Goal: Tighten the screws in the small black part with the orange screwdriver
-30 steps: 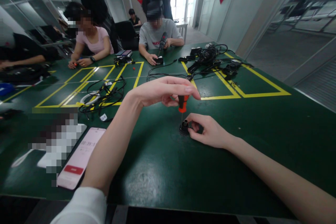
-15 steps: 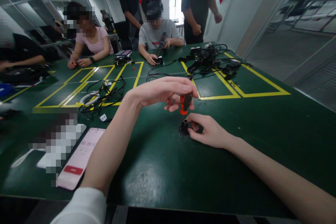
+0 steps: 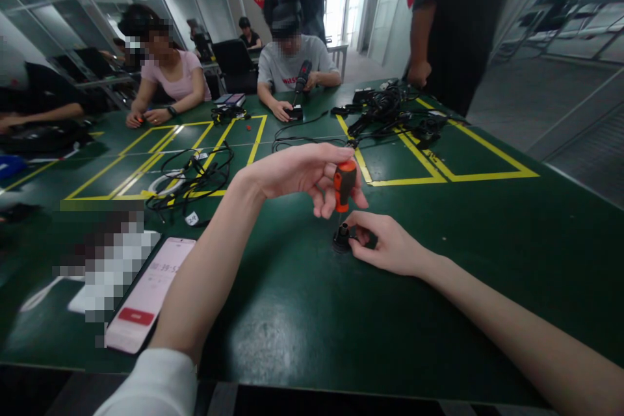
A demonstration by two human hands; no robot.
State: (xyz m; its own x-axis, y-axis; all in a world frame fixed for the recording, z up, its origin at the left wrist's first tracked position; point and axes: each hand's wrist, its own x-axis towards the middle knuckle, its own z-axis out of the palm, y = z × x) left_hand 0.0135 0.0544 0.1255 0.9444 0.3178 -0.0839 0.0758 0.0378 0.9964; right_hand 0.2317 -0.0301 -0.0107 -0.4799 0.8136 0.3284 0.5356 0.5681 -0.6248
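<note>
My left hand (image 3: pixel 312 172) is on a small screwdriver (image 3: pixel 345 186) with an orange and dark handle. The thumb rests near the handle's top and the other fingers curl loosely about it. The screwdriver stands nearly upright, its thin shaft pointing down at a small round black part (image 3: pixel 340 238) on the green table. Whether the tip touches a screw is too small to make out. My right hand (image 3: pixel 385 242) pinches that black part from the right with thumb and forefinger; a short metallic-looking tube rises from it.
A phone (image 3: pixel 149 299) showing a running timer lies left of my left forearm. Coiled black cables (image 3: pixel 195 175) and a bigger cable heap (image 3: pixel 385 107) lie farther off on the green table (image 3: pixel 414 331). Across it, a co-worker (image 3: pixel 297 58) holds a power screwdriver (image 3: pixel 303 77).
My left fingers have shifted and opened around the screwdriver handle, showing more of it. My right hand has stayed put. In the background, standing people have moved to the right.
</note>
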